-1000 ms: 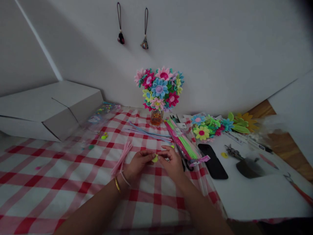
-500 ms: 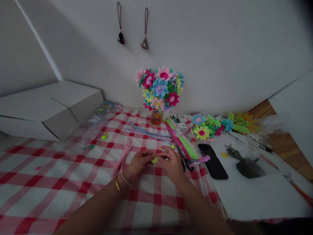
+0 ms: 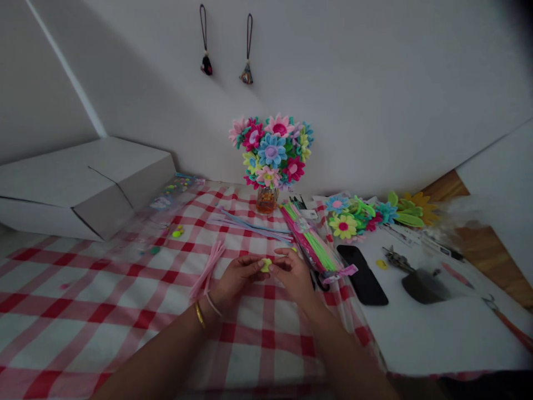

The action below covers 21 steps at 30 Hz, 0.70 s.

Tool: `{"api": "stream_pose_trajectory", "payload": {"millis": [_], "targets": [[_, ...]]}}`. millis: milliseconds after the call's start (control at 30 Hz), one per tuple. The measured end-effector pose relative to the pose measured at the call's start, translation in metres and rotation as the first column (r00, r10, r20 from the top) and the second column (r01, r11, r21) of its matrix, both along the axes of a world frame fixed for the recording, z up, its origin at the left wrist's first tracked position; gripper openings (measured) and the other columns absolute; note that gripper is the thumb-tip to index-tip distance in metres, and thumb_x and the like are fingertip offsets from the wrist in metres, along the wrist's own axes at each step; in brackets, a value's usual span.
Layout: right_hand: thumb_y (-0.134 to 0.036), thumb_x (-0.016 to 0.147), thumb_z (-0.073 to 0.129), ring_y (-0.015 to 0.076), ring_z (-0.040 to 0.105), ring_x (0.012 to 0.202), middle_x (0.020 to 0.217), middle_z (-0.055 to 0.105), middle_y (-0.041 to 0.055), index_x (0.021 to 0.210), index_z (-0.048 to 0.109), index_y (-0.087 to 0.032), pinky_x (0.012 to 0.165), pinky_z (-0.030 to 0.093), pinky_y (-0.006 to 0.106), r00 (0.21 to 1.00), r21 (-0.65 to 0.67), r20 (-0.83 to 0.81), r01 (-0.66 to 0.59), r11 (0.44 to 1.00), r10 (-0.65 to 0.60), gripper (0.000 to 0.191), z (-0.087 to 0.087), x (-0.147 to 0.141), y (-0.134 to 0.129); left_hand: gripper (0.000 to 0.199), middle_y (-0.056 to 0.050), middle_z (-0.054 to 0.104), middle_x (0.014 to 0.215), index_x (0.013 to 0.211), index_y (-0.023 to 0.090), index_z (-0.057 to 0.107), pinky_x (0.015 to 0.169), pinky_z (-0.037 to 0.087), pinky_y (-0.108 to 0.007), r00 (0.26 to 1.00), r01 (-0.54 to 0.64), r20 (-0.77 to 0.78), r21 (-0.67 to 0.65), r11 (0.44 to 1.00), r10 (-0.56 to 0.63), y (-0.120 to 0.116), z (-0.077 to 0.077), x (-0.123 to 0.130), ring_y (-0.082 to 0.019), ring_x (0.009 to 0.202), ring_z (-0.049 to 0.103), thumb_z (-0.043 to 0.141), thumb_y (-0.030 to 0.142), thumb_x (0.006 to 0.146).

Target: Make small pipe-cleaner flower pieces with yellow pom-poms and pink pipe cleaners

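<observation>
A small yellow fuzzy piece (image 3: 265,265) is pinched between both hands above the checked cloth; its exact kind is too small to make out. My left hand (image 3: 238,278) closes thumb and fingers on its left side. From the other side, my right hand (image 3: 293,276) grips it between thumb and index finger. Pink pipe cleaners (image 3: 209,265) lie just left of my left hand. Beyond my right hand rests a plastic pack of green pipe cleaners (image 3: 314,239), with dark scissors handles (image 3: 321,283) partly hidden beneath it. A yellow pom-pom (image 3: 294,249) peeks out behind my right fingers.
Behind stands a glass vase (image 3: 267,201) with fuzzy flowers (image 3: 272,150). Blue and lilac pipe cleaners (image 3: 254,226) lie before it. A white box (image 3: 125,166) is at left, yellow pom-poms (image 3: 177,231) nearby. At right are a black phone (image 3: 362,275) and more fuzzy flowers (image 3: 353,216).
The yellow piece has turned and risen slightly between my fingertips, showing more of its surface. Both hands stay in nearly the same place, and the things around them have not moved.
</observation>
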State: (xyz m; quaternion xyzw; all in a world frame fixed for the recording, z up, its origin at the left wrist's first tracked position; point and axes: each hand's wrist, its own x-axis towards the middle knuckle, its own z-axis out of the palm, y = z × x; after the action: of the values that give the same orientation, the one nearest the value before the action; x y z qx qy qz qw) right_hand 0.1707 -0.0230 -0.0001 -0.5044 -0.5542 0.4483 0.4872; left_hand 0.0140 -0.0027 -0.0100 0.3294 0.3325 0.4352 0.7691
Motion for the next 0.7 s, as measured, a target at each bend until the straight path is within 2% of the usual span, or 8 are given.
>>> {"api": "stream_pose_trajectory", "payload": {"millis": [133, 267, 367, 567, 700], "targets": [[-0.027, 0.066, 0.065, 0.0149, 0.06, 0.07, 0.075, 0.063, 0.0003, 0.096, 0.051, -0.02, 0.065, 0.046, 0.029, 0.991, -0.09, -0.13, -0.012, 0.996, 0.0, 0.034, 0.007, 0.001, 0.0, 0.029, -0.004, 0.066, 0.074, 0.08, 0.014, 0.067, 0.064, 0.044, -0.027, 0.998, 0.045, -0.034, -0.009, 0.999, -0.045, 0.001, -0.002, -0.002, -0.012, 0.061, 0.059, 0.075, 0.027, 0.056], [-0.027, 0.065, 0.066, 0.0118, 0.058, 0.063, 0.071, 0.061, -0.0014, 0.093, 0.051, -0.019, 0.062, 0.044, 0.026, 0.97, -0.165, -0.243, -0.028, 0.986, -0.013, 0.033, 0.012, 0.002, 0.001, 0.024, -0.003, 0.064, 0.066, 0.076, 0.013, 0.067, 0.055, 0.039, -0.022, 0.995, 0.049, -0.087, 0.055, 0.997, -0.044, 0.003, -0.003, -0.004, -0.009, 0.054, 0.053, 0.074, 0.027, 0.057], [-0.025, 0.063, 0.068, 0.0125, 0.059, 0.068, 0.075, 0.062, -0.0008, 0.095, 0.051, -0.02, 0.065, 0.044, 0.027, 0.961, -0.169, -0.274, -0.071, 0.983, 0.023, 0.037, 0.011, 0.002, 0.001, 0.023, -0.002, 0.062, 0.063, 0.073, 0.012, 0.067, 0.053, 0.037, -0.022, 0.993, 0.044, -0.109, 0.081, 0.996, -0.035, 0.004, -0.004, -0.004, -0.008, 0.052, 0.05, 0.073, 0.028, 0.058], [-0.025, 0.061, 0.069, 0.0145, 0.06, 0.071, 0.076, 0.062, -0.0003, 0.094, 0.05, -0.022, 0.069, 0.045, 0.03, 0.977, -0.143, -0.204, -0.089, 0.986, 0.059, 0.038, 0.004, 0.001, 0.002, 0.022, -0.001, 0.06, 0.059, 0.069, 0.012, 0.067, 0.052, 0.036, -0.021, 0.987, 0.038, -0.157, 0.093, 0.995, -0.023, 0.004, -0.003, -0.003, -0.008, 0.051, 0.048, 0.074, 0.029, 0.056], [-0.035, 0.069, 0.062, 0.0166, 0.06, 0.076, 0.082, 0.062, 0.0028, 0.096, 0.05, -0.021, 0.072, 0.045, 0.033, 0.999, -0.075, -0.013, -0.04, 0.996, 0.039, 0.033, 0.002, 0.01, 0.007, 0.023, -0.003, 0.062, 0.064, 0.072, 0.012, 0.068, 0.052, 0.037, -0.02, 0.991, 0.03, -0.133, 0.067, 0.997, -0.021, 0.004, -0.003, -0.003, -0.008, 0.051, 0.049, 0.074, 0.028, 0.056]]}}
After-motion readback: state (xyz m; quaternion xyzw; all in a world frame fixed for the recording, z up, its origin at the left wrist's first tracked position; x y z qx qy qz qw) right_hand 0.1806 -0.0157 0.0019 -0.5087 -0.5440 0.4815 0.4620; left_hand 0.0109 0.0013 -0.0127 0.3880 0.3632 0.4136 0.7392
